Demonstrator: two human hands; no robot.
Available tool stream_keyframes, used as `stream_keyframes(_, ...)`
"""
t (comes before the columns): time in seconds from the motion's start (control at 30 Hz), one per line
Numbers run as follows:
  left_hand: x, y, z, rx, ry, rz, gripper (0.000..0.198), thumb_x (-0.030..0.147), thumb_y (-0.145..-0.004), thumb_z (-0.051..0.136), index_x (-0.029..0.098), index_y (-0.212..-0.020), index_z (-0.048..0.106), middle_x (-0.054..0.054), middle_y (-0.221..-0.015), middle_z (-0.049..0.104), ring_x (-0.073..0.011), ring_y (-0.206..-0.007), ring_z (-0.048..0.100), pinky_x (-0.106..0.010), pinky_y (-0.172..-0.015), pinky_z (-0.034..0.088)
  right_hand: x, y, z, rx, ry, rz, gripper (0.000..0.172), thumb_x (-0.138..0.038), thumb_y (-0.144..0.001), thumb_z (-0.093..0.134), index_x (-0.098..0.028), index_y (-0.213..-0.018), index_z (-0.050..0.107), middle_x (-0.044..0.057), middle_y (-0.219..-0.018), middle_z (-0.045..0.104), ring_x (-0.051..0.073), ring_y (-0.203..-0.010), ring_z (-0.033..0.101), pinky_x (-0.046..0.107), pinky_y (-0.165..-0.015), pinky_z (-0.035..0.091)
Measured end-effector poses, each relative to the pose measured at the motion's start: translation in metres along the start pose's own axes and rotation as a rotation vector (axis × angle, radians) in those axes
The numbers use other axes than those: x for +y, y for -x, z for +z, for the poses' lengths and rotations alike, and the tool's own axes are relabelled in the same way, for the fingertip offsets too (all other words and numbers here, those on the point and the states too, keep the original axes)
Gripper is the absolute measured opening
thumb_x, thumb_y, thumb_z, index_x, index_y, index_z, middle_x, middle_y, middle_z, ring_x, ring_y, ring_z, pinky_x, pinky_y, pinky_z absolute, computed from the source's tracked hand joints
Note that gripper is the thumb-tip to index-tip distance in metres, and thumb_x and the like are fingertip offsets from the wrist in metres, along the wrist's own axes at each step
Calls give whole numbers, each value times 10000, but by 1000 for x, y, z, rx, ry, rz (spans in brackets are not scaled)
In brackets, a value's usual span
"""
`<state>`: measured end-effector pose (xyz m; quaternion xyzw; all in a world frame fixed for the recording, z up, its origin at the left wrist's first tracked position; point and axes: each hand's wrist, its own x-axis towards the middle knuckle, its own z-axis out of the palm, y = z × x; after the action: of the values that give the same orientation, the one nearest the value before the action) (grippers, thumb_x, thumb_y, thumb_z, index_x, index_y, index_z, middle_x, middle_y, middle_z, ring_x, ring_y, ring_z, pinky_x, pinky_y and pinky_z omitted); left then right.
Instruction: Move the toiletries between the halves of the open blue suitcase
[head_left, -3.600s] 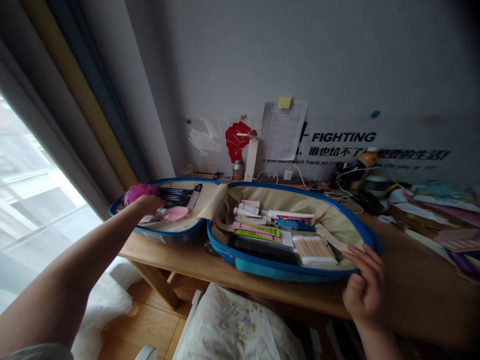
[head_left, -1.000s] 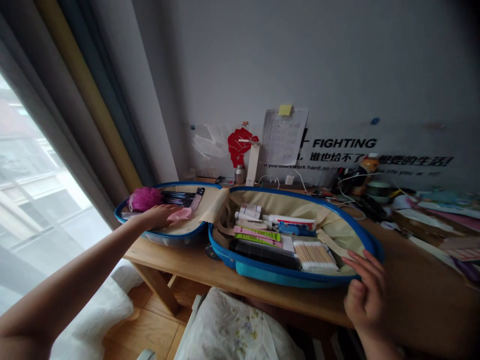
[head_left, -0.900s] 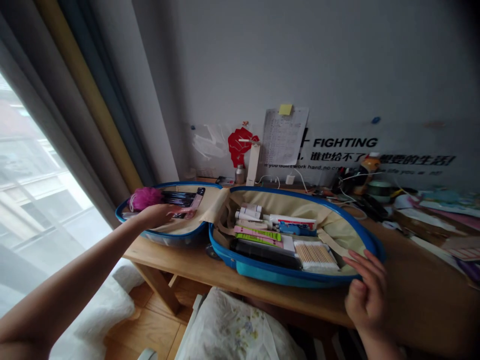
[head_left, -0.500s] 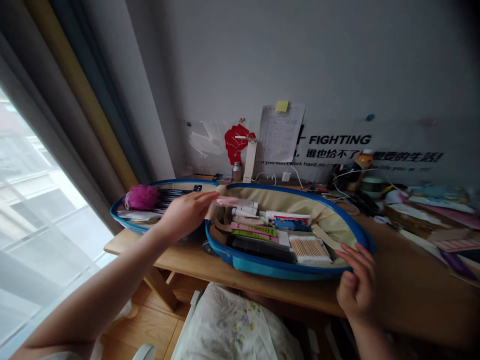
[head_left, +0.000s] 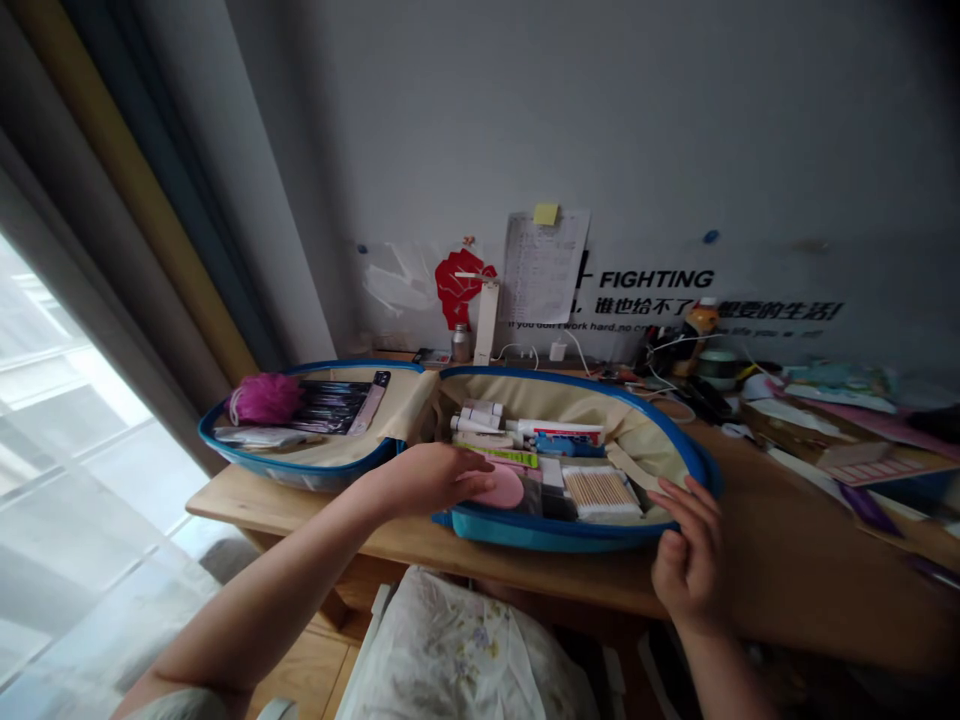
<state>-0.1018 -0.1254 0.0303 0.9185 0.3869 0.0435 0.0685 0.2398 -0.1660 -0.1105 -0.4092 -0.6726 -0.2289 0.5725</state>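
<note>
A blue suitcase [head_left: 570, 535] lies unfolded on the wooden desk, its beige-lined halves side by side. My left hand [head_left: 439, 475] is closed on a flat, pink oval object [head_left: 501, 487] over the front of the right half; its kind I cannot make out. Under and around it are a green-and-pink packet [head_left: 517, 457], a toothpaste tube [head_left: 566, 432], white tubes [head_left: 476, 424], a blue item [head_left: 566, 446] and a pack of cotton swabs [head_left: 602, 491]. My right hand [head_left: 688, 550] is at the suitcase's right front rim, fingers stretched over the edge, thumb apart.
In the left half lie a magenta bath puff [head_left: 264, 399] and dark packaged items [head_left: 334, 405]. Behind the suitcase stand a small bottle [head_left: 461, 345] and a white lamp [head_left: 487, 320]. Papers and clutter [head_left: 810, 430] cover the desk's right side. A chair with a floral cloth [head_left: 480, 640] is below.
My left hand has moved right and toward me with the pink object, from the divider to the front of the right half. The view has shifted slightly; my right hand stays at the rim.
</note>
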Motion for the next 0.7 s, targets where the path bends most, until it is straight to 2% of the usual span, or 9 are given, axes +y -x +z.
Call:
stream_keyframes(0.1, 0, -2, -5, 0, 73, -3, 332, 399, -1014, 461, 232, -1114, 730, -66, -1145, 729, -198, -1007, 694, -263, -847, 499, -1, -1, 0, 1, -1, -16, 359, -366, -1014, 375, -187, -1158, 651, 144, -1148, 675, 313, -1285, 561, 561, -1037, 467)
stream_keyframes(0.23, 2, -10, -3, -75, 55, 103, 321, 370, -1003, 470, 202, -921, 731, -58, -964, 713, -177, -880, 674, -249, -756, 467, -3, -2, 0, -2, 1, -17, 364, -366, -1017, 369, -185, -1178, 641, 145, -1158, 669, 315, -1289, 553, 570, -1045, 459)
stream_keyframes(0.37, 3, -12, 1, -180, 57, 80, 382, 411, -1022, 405, 206, -928, 713, -59, -900, 728, -178, -793, 662, -261, -657, 441, -2, -1, 0, 6, 0, -9, 370, -380, -1016, 369, -186, -1162, 648, 141, -1143, 672, 315, -1273, 561, 577, -1050, 460)
stream_keyframes(0.47, 3, -8, -1, -190, 99, 64, 409, 456, -1023, 390, 216, -957, 714, -60, -936, 743, -176, -800, 664, -256, -658, 447, 0, -1, 0, -1, 1, -9, 379, -383, -1017, 360, -182, -1151, 652, 145, -1142, 675, 319, -1274, 558, 568, -1043, 461)
stream_keyframes(0.53, -2, -3, -7, -127, 184, 75, 402, 471, -1018, 402, 217, -1006, 714, -52, -1002, 743, -173, -872, 671, -241, -728, 471, 0, -1, 0, -7, -2, -14, 376, -375, -1017, 362, -178, -1151, 653, 151, -1142, 676, 322, -1279, 553, 558, -1044, 456)
stream_keyframes(0.6, -16, 2, -14, -11, 281, 53, 422, 485, -1016, 396, 206, -1049, 710, -48, -1035, 735, -172, -930, 667, -236, -807, 486, 0, -2, 0, 3, -12, -19, 375, -377, -1017, 364, -175, -1145, 654, 156, -1129, 676, 324, -1272, 556, 554, -1044, 453)
stream_keyframes(0.7, -59, 11, -28, 223, 326, -115, 483, 524, -1003, 368, 184, -1089, 700, -57, -1041, 723, -188, -952, 658, -262, -852, 505, 1, -2, 1, 22, -17, -11, 388, -405, -1018, 364, -175, -1119, 660, 154, -1109, 678, 329, -1256, 568, 560, -1042, 454)
